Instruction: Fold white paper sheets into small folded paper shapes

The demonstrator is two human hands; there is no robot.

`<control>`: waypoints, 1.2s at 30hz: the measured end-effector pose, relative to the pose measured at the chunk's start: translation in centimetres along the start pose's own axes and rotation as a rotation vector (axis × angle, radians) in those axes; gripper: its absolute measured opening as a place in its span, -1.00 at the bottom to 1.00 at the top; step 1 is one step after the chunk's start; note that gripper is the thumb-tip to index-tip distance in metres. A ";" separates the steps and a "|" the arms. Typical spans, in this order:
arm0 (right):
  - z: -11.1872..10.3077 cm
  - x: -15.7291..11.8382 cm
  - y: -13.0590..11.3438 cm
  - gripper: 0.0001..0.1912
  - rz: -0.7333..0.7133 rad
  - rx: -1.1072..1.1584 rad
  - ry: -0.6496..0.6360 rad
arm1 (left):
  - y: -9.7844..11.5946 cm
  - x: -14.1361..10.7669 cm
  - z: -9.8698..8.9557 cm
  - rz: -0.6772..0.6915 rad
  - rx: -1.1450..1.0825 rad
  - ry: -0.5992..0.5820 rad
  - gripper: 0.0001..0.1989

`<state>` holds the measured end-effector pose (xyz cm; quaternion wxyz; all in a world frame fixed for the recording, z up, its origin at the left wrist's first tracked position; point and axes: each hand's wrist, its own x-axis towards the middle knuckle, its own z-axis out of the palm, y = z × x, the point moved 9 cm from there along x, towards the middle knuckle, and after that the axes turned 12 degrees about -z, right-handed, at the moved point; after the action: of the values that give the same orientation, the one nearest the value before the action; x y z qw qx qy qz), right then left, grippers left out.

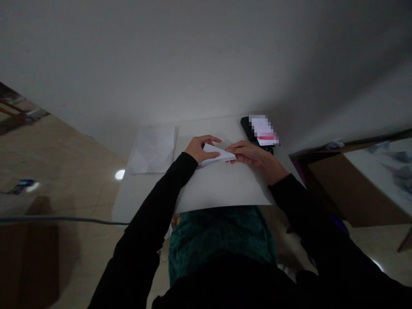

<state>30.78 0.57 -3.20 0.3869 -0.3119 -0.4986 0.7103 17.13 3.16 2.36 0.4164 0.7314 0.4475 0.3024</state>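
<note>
A folded piece of white paper (215, 155), narrowing to a point on the right, is held just above the white table (225, 186). My left hand (202, 148) grips its wider left part, thumb on the near side and fingers over the far side. The pointed right end is pinched between the thumb and fingers of my right hand (246, 153). Some of the paper is hidden behind my left hand and wrist. Left of my left hand, creased white sheets (152, 150) lie flat on the table.
At the table's back right lies a black object (247, 127) with a phone-like lit screen (264, 130), blurred out. A wall (193, 64) rises behind the table. A second table (383, 167) with crumpled pieces stands at right. A grey cable (64, 220) runs in from the left.
</note>
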 end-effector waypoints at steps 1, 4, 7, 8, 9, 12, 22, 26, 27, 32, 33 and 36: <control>0.0 0.0 0.0 -0.72 0.000 -0.014 -0.002 | 0.0 0.0 0.1 -0.014 0.002 -0.013 -0.55; 0.0 -0.1 0.0 -0.73 0.014 -0.089 -0.004 | -0.3 -0.1 0.5 -0.072 -0.013 -0.064 -0.69; 0.0 -0.3 -0.6 -0.75 -0.005 -0.168 0.022 | -0.2 -0.2 0.4 -0.086 -0.025 -0.067 -0.72; 0.0 -0.4 -0.9 -0.76 -0.019 -0.205 0.025 | -0.1 -0.2 0.4 -0.077 -0.027 -0.063 -0.73; 0.1 -0.5 -1.3 -0.77 -0.034 -0.250 0.025 | 0.0 -0.2 0.3 -0.066 -0.027 -0.059 -0.74; 0.3 -0.6 -2.0 -0.78 -0.087 -0.402 0.000 | 0.1 -0.1 0.3 -0.048 -0.021 -0.052 -0.76; 1.4 -0.3 -3.6 -0.78 -0.333 -0.488 -0.074 | -0.3 -0.2 0.1 -0.099 -0.032 -0.043 -0.73; 1.4 -0.2 -3.6 -0.76 -0.336 -0.482 -0.038 | -0.3 -0.1 0.2 -0.077 -0.017 -0.043 -0.72; 1.4 -0.2 -3.5 -0.75 -0.332 -0.481 -0.027 | -0.3 0.0 0.3 -0.067 -0.015 -0.044 -0.73; 0.7 0.0 -2.6 -0.66 -0.257 -0.487 0.038 | -0.7 0.1 0.0 -0.049 -0.035 -0.009 -0.74; 0.7 0.0 -2.3 -0.65 -0.237 -0.502 0.037 | -0.8 0.2 -0.1 -0.040 -0.040 0.004 -0.75; 0.3 0.0 -2.4 -0.64 -0.249 -0.578 0.060 | -0.3 0.0 -0.4 0.054 -0.004 0.062 -0.77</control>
<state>31.10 0.89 -0.85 0.3806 -0.3662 -0.7024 0.4771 16.75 3.38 2.30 0.3953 0.7327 0.4399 0.3368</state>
